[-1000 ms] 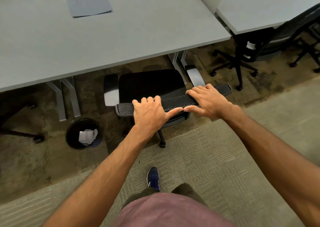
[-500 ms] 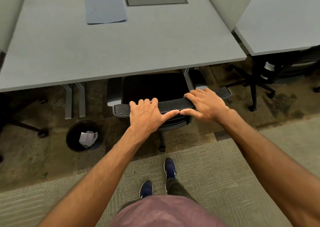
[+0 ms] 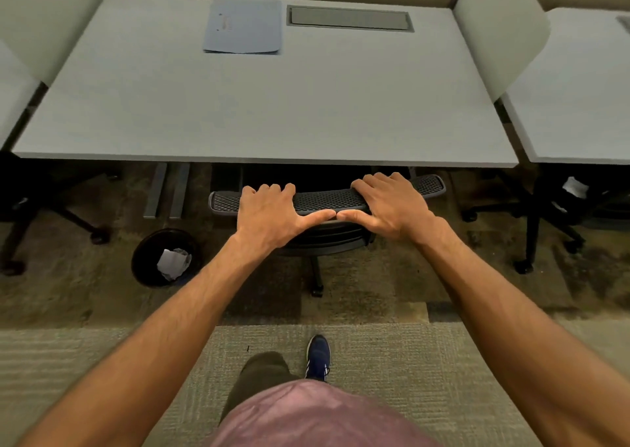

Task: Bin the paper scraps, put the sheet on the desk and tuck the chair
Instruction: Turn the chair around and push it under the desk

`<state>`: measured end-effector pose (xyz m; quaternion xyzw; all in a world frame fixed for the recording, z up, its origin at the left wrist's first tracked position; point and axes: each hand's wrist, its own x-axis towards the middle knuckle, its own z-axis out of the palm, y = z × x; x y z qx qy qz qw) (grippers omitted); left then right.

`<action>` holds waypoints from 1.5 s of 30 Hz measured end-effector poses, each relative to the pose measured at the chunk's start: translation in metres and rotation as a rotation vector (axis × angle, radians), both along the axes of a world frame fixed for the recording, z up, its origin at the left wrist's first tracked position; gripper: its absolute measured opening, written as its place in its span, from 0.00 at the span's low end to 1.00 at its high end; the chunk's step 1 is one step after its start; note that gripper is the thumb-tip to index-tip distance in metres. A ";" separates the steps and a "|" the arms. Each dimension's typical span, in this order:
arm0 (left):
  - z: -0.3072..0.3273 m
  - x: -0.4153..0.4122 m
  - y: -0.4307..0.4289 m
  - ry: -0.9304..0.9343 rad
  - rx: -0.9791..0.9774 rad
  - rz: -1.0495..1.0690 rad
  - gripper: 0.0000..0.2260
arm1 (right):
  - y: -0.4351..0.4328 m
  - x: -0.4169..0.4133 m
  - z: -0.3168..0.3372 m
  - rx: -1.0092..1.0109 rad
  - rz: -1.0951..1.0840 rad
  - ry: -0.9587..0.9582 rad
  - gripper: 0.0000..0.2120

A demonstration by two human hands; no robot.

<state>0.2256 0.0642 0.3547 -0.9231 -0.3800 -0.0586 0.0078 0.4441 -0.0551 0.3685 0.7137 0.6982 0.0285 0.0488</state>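
The black office chair with the mesh backrest (image 3: 327, 199) sits with its seat under the front edge of the pale grey rectangular worktop (image 3: 266, 112), only the top rail of the back and the base showing on my side. My left hand (image 3: 272, 213) is curled over the left part of that rail, fingers hooked over the far side, thumb stretched along the near side. My right hand (image 3: 388, 204) grips the rail the same way further right — the two thumb tips meet at the middle of the backrest. So both hands are wrapped around the rail, not flat or spread.

On the worktop, near its back edge, lies the light blue sheet of paper (image 3: 242, 25), flat, just left of a grey rectangular cable hatch (image 3: 349, 18) set into the surface. Pale divider panels (image 3: 497, 30) stand at both sides of the worktop.

On the brown carpet to the left of the chair, near the worktop's grey legs (image 3: 167, 189), stands the round black waste bin (image 3: 163, 257) — crumpled white paper scraps (image 3: 174, 264) lie inside it. Another black chair (image 3: 559, 208) stands under the neighbouring worktop on the right. Below, I see my pink shirt and one dark blue shoe (image 3: 318, 356).
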 end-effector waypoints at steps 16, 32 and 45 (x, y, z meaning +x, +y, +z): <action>0.002 0.026 0.078 -0.029 0.079 -0.050 0.42 | 0.073 0.024 -0.008 0.012 -0.031 0.040 0.45; 0.001 0.016 0.131 0.019 0.039 -0.102 0.36 | 0.105 0.006 -0.010 0.054 -0.107 0.072 0.45; 0.009 0.016 0.124 0.161 -0.126 -0.054 0.48 | 0.104 0.004 0.002 -0.046 -0.159 0.132 0.47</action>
